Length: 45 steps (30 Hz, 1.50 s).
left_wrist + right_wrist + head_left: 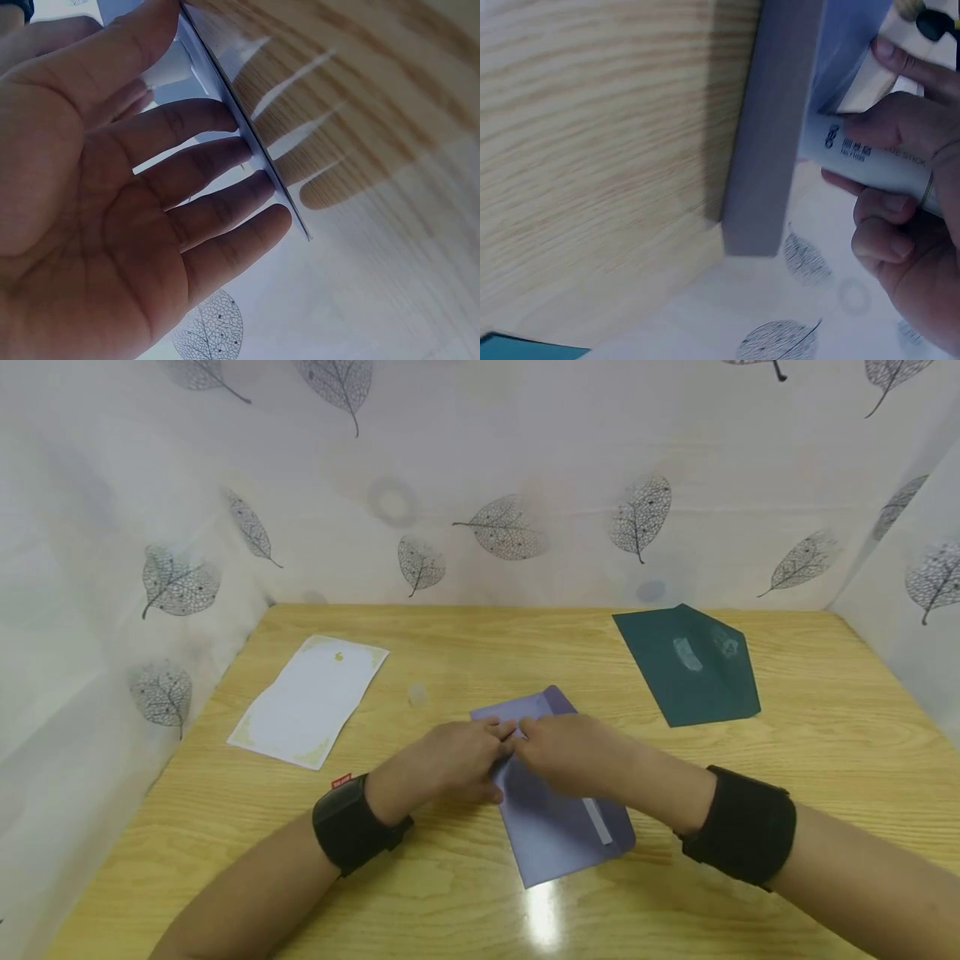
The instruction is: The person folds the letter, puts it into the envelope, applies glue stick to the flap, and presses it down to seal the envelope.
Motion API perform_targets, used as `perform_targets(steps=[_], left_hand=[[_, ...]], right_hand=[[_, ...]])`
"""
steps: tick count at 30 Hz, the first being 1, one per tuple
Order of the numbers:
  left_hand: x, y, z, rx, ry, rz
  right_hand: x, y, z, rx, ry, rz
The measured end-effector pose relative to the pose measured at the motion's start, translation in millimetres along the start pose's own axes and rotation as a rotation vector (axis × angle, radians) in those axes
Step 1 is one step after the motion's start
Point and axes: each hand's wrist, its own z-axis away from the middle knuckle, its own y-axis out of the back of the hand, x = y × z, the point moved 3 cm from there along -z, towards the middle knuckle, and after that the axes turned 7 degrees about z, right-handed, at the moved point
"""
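Observation:
A purple envelope (551, 835) lies slanted on the table, its flap (618, 822) to the right and a white strip (597, 821) near the fold. My right hand (570, 756) grips a white glue stick (877, 166), its end against the envelope in the right wrist view. The glue stick is hidden behind my hands in the head view. My left hand (461, 758) rests at the envelope's left edge with fairly straight fingers (217, 202), and its fingertips lie on the paper.
A white card (303, 706) with gold corner decoration lies at the back left. A small translucent cap (417, 694) stands beyond my left hand. A dark green envelope (708, 677) with a whitish patch lies at the back right. Leaf-printed curtains (480, 468) surround the wooden table (390, 902).

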Motion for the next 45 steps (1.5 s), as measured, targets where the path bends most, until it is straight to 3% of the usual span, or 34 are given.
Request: perform_targets(steps=[6, 10, 15, 20, 30, 39, 45], left_hand=[[1.2, -0.7, -1.8, -0.027, 0.001, -0.039], [1.8, -0.6, -2.0, -0.033, 0.010, -0.038], [2.6, 0.5, -1.6, -0.051, 0.026, -0.030], [2.5, 1.6, -1.1, -0.055, 0.028, -0.044], [2.7, -1.5, -0.7, -0.072, 0.044, -0.023], [2.5, 2.0, -1.3, -0.083, 0.056, -0.047], [2.0, 1.4, -1.5, -0.074, 0.031, -0.057]], right_hand=[[24.9, -6.1, 6.0, -0.078, -0.058, -0.331], [28.3, -6.2, 9.3, -0.068, -0.050, -0.407], [23.9, -4.3, 12.4, -0.112, -0.008, -0.481], [21.5, -2.9, 10.1, -0.101, 0.014, -0.475], [26.9, -7.7, -1.4, -0.100, -0.048, -0.297], [20.0, -1.7, 5.6, -0.156, 0.011, -0.425], [27.1, -5.5, -4.3, -0.130, -0.015, -0.383]])
